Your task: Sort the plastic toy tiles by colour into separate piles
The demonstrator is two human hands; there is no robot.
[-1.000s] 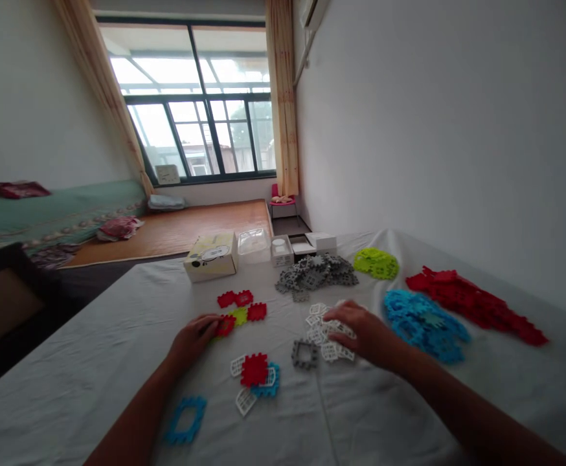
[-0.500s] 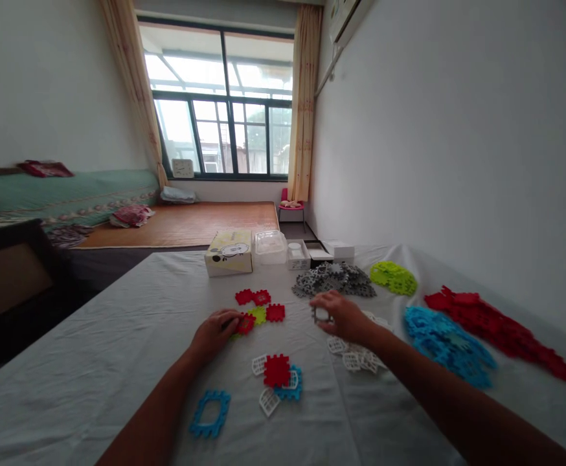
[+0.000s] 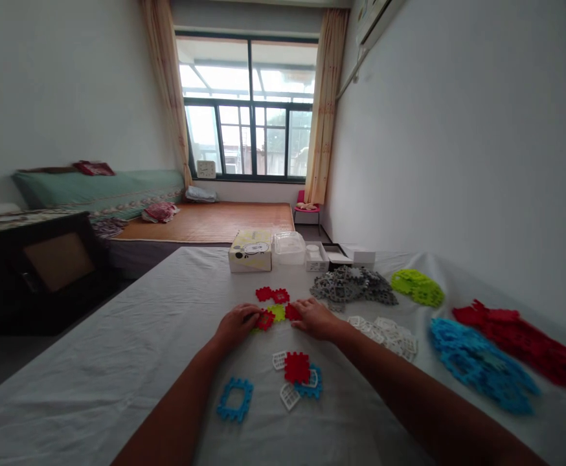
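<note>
My left hand (image 3: 238, 323) has its fingers closed on a red interlocking building tile (image 3: 266, 320) with an open centre. A yellow-green tile (image 3: 276, 312) joins it on the right, and a bit of green shows under it. My right hand (image 3: 315, 317) grips another red tile (image 3: 292, 311) at the right of the green one, covering part of it. Just beyond lie two joined red tiles (image 3: 272, 294). Nearer me, a solid red tile (image 3: 296, 367) overlaps a blue tile (image 3: 315, 383) and white window pieces (image 3: 289, 396). A blue frame tile (image 3: 235, 400) lies to the left.
Piles of grey (image 3: 353, 287), yellow-green (image 3: 418, 287), white (image 3: 384, 335), blue (image 3: 480, 366) and red pieces (image 3: 520, 340) spread to the right. A cartoon-printed box (image 3: 250, 251), a clear plastic container (image 3: 289, 248) and small boxes (image 3: 316, 257) stand along the table's far edge.
My right hand has moved left from beside a grey piece near the grey pile to the red tile. My left hand stays on its red tile. The view has turned slightly left.
</note>
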